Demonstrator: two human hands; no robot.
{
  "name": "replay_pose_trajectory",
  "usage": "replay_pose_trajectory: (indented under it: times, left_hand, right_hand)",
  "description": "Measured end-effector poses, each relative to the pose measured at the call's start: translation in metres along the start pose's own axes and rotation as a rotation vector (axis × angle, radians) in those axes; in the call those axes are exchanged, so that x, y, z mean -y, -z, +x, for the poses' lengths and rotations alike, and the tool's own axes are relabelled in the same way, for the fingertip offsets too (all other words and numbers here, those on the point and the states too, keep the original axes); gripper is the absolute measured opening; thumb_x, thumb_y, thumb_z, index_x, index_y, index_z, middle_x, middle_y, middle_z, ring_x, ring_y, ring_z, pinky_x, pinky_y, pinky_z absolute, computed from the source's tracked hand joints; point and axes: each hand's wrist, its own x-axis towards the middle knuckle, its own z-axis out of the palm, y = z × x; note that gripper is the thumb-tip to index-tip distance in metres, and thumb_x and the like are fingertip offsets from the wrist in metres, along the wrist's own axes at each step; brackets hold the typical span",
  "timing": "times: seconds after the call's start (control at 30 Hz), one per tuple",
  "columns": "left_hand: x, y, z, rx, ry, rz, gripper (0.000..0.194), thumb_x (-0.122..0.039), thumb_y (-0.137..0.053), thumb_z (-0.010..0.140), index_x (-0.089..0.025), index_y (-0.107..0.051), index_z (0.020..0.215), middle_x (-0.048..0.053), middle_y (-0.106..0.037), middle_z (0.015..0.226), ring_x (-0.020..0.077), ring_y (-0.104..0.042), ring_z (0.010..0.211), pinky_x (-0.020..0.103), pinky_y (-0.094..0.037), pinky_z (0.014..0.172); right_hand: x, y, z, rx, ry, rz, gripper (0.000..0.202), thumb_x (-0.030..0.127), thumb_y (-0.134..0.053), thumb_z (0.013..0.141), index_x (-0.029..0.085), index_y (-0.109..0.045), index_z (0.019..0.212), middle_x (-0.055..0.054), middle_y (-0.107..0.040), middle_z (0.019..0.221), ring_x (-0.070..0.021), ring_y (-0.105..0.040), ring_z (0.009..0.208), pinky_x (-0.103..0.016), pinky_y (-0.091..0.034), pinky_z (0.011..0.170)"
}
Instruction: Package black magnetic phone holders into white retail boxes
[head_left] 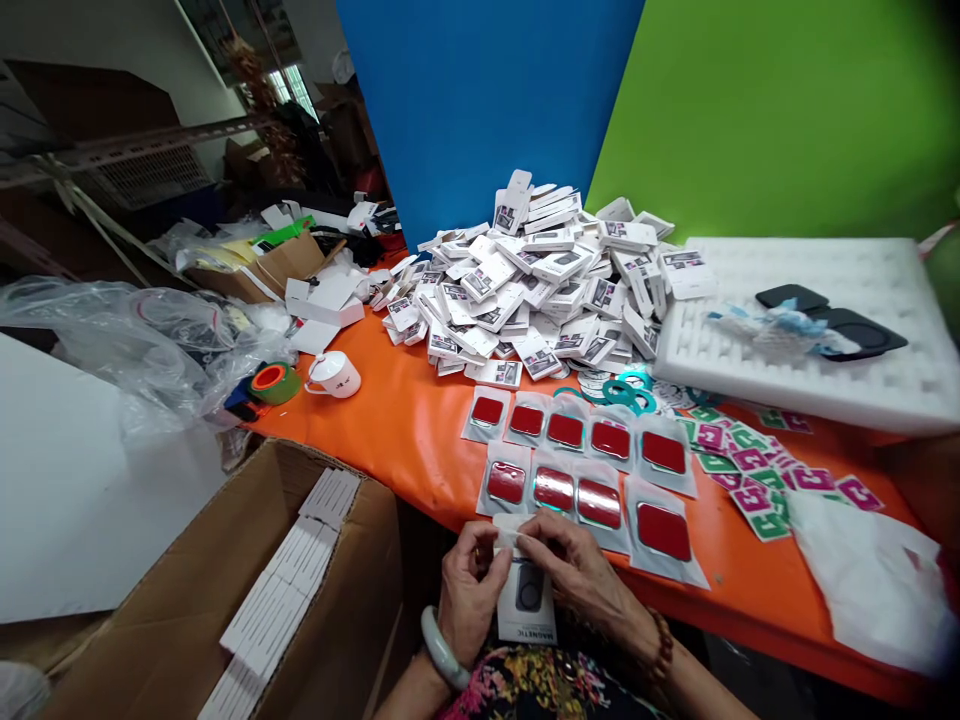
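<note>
Box [527, 600] sits between left hand [471, 592] and right hand [586, 572], both pinching its far end.

Red pads [610, 440]: nine, five in the far row, four in the near row. Held box [527, 590]: one. Mug [335, 375]: one. Bangle [442, 650]: one. Beaded bracelet [664, 648]: one. Piled boxes [525, 280]: overlapping, uncountable.

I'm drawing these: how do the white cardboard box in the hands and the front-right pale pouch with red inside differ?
Left hand and right hand hold the white cardboard box; the pale pouch lies on the orange table. The box shows a dark picture; the pouch, a red panel. Both look rectangular.
</note>
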Motion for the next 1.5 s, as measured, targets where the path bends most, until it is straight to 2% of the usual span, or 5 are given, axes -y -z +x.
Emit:
replay_pose_trajectory:
  times: [0.37,0.7,0.97,1.07,1.5]
  left_hand:
    - [-0.005,-0.005,0.006,-0.01,0.154,0.017,0.033,-0.043,-0.062,0.07,-0.014,-0.053,0.058,-0.003,-0.048,0.055,0.0088,-0.04,0.054,0.021,-0.034,0.052]
    - [-0.006,-0.005,0.003,0.017,0.108,0.179,0.032,-0.043,-0.057,0.074,-0.015,-0.053,0.058,-0.002,-0.048,0.055,0.0101,-0.039,0.055,0.022,-0.032,0.052]
    - [-0.003,-0.012,0.01,-0.061,0.073,-0.092,0.027,-0.039,-0.064,0.072,-0.018,-0.05,0.081,-0.003,-0.05,0.067,0.0104,-0.046,0.061,0.021,-0.039,0.058]
    - [-0.004,-0.012,0.015,0.019,0.115,-0.191,0.033,-0.039,-0.067,0.07,-0.018,-0.05,0.09,-0.005,-0.05,0.065,0.009,-0.046,0.057,0.02,-0.039,0.056]
    - [-0.001,0.0,0.006,0.121,-0.001,0.071,0.02,-0.033,-0.071,0.068,-0.015,-0.064,0.073,0.006,-0.067,0.079,0.018,-0.06,0.076,0.029,-0.046,0.073]
  right_hand:
    - [-0.013,0.0,-0.022,-0.133,-0.042,0.282,0.022,0.034,-0.061,0.079,0.021,-0.056,0.095,-0.004,-0.065,0.088,-0.0164,-0.061,0.079,-0.026,-0.049,0.069]
    - [-0.002,-0.002,-0.018,-0.131,0.006,-0.08,0.023,0.036,-0.05,0.084,0.019,-0.055,0.07,0.0,-0.054,0.067,-0.0139,-0.05,0.064,-0.024,-0.042,0.059]
    - [-0.009,-0.011,-0.009,-0.264,-0.102,0.395,0.027,0.038,-0.063,0.075,0.022,-0.045,0.088,0.004,-0.049,0.071,-0.0112,-0.049,0.063,-0.023,-0.042,0.057]
    - [-0.002,-0.006,-0.007,-0.138,-0.152,0.477,0.037,0.039,-0.065,0.073,0.022,-0.048,0.1,0.001,-0.056,0.078,-0.0139,-0.054,0.069,-0.025,-0.045,0.061]
    - [-0.008,0.007,-0.017,-0.101,0.101,-0.047,0.022,0.037,-0.054,0.084,0.019,-0.061,0.075,-0.003,-0.058,0.076,-0.0162,-0.055,0.073,-0.029,-0.044,0.069]
